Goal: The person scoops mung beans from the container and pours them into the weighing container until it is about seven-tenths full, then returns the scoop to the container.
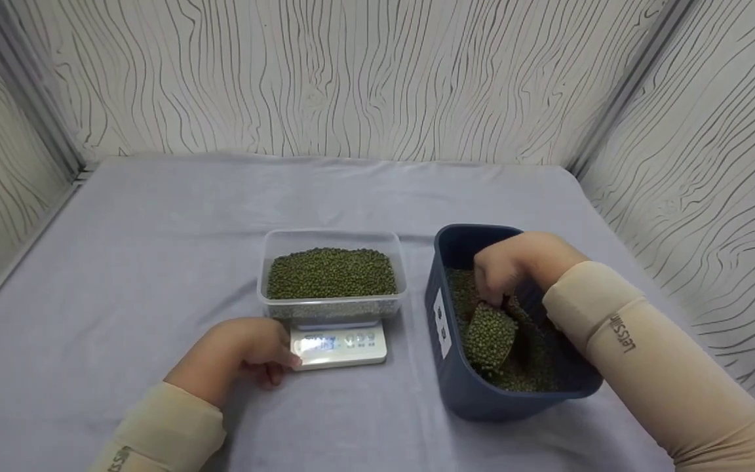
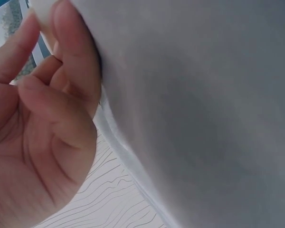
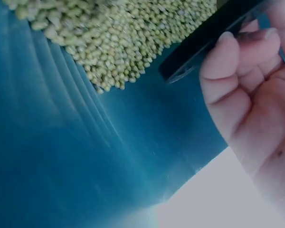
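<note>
My left hand (image 1: 256, 342) holds the left front corner of a white digital kitchen scale (image 1: 367, 354) between thumb and fingers. The left wrist view shows the fingers bent at the scale's pale edge. On the scale sits a clear plastic container (image 1: 331, 307) heaped with green mung beans (image 1: 331, 270). Inside a dark blue bin (image 1: 476, 401), my right hand (image 1: 505, 262) grips the black handle (image 3: 206, 42) of a scoop. Mung beans (image 1: 490, 335) fill the scoop, which tilts over more beans in the bin. The scale's lit display is too blurred to read.
A pale grey-lilac cloth (image 1: 154, 216) covers the table. White panels with dark wood-grain lines (image 1: 318, 85) stand behind and at both sides. On the bin's left wall is a white label (image 1: 442, 324). The bin's rim surrounds the right hand.
</note>
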`<state>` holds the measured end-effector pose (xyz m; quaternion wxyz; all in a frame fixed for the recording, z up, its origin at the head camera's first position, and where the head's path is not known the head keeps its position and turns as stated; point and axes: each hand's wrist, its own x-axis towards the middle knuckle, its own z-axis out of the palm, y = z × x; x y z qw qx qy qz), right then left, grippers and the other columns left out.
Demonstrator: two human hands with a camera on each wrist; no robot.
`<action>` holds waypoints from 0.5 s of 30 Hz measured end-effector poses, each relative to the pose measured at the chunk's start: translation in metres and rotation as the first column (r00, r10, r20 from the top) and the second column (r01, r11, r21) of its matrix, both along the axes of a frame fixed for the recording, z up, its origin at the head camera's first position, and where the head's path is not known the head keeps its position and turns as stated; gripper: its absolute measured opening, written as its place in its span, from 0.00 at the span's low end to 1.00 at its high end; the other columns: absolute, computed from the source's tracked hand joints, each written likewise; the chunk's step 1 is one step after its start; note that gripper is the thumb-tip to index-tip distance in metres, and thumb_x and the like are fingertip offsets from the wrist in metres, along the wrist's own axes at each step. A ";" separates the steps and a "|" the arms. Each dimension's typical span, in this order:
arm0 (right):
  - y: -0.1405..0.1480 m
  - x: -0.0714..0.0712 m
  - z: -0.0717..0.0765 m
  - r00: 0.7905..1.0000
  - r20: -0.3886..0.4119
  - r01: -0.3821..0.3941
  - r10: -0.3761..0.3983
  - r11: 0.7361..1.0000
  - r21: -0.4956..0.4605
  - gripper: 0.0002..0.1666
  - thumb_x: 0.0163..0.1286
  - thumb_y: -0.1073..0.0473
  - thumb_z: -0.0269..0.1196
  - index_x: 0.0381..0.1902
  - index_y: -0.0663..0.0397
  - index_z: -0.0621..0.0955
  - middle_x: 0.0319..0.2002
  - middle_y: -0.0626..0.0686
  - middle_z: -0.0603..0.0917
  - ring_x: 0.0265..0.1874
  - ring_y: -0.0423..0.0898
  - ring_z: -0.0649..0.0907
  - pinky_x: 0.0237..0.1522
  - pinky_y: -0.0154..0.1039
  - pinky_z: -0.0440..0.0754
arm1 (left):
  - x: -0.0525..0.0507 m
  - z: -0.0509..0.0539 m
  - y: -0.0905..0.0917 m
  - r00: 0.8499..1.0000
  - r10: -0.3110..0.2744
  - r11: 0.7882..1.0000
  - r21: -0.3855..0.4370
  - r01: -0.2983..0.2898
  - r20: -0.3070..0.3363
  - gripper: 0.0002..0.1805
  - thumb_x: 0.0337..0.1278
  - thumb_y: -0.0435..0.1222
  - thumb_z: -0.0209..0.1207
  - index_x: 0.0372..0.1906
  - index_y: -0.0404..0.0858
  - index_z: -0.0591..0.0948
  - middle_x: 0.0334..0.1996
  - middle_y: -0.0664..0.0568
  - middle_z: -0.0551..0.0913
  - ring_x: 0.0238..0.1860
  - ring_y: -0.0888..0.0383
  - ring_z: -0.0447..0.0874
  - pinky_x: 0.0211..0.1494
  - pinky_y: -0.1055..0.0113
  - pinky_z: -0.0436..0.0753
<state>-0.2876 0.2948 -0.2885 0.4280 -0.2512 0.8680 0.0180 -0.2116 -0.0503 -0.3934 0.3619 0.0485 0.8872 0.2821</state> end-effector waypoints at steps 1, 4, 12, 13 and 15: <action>0.001 0.000 0.002 1.000 0.002 0.012 -0.012 1.000 -0.011 0.12 0.48 0.72 0.55 0.13 0.52 0.75 0.13 0.42 0.68 0.14 0.39 0.63 0.19 0.32 0.62 | 0.000 0.000 0.000 1.000 0.000 1.000 -0.001 0.000 0.002 0.12 0.53 0.41 0.61 0.24 0.36 0.79 0.16 0.52 0.81 0.18 0.62 0.79 0.19 0.74 0.68; 0.004 -0.001 0.009 0.999 -0.002 0.034 -0.034 0.999 -0.039 0.12 0.47 0.72 0.55 0.12 0.51 0.74 0.12 0.42 0.68 0.13 0.38 0.64 0.19 0.31 0.63 | -0.001 0.000 0.000 1.000 -0.007 1.000 -0.007 0.007 0.004 0.12 0.53 0.41 0.61 0.24 0.36 0.79 0.17 0.51 0.82 0.18 0.61 0.79 0.19 0.74 0.68; 0.008 -0.004 0.023 0.998 -0.011 0.065 -0.066 0.994 -0.092 0.12 0.43 0.73 0.53 0.11 0.51 0.70 0.11 0.42 0.66 0.12 0.38 0.64 0.16 0.30 0.62 | -0.001 -0.002 -0.001 1.000 -0.010 1.000 -0.003 0.010 0.003 0.12 0.53 0.41 0.61 0.24 0.37 0.79 0.16 0.51 0.82 0.18 0.61 0.79 0.19 0.74 0.69; 0.009 -0.004 0.024 0.997 -0.015 0.068 -0.069 0.993 -0.093 0.12 0.43 0.72 0.53 0.11 0.51 0.70 0.11 0.42 0.66 0.12 0.38 0.64 0.16 0.30 0.61 | -0.001 -0.002 -0.001 1.000 -0.003 1.000 0.002 0.003 0.007 0.12 0.53 0.41 0.61 0.24 0.36 0.79 0.16 0.51 0.81 0.18 0.61 0.79 0.19 0.73 0.70; 0.009 -0.005 0.027 0.997 -0.020 0.073 -0.075 0.993 -0.096 0.12 0.44 0.72 0.53 0.11 0.51 0.70 0.11 0.42 0.66 0.12 0.38 0.63 0.16 0.30 0.61 | -0.002 -0.003 -0.001 1.000 0.013 1.000 0.014 -0.013 0.013 0.11 0.53 0.40 0.61 0.24 0.36 0.79 0.16 0.51 0.81 0.18 0.61 0.79 0.20 0.73 0.71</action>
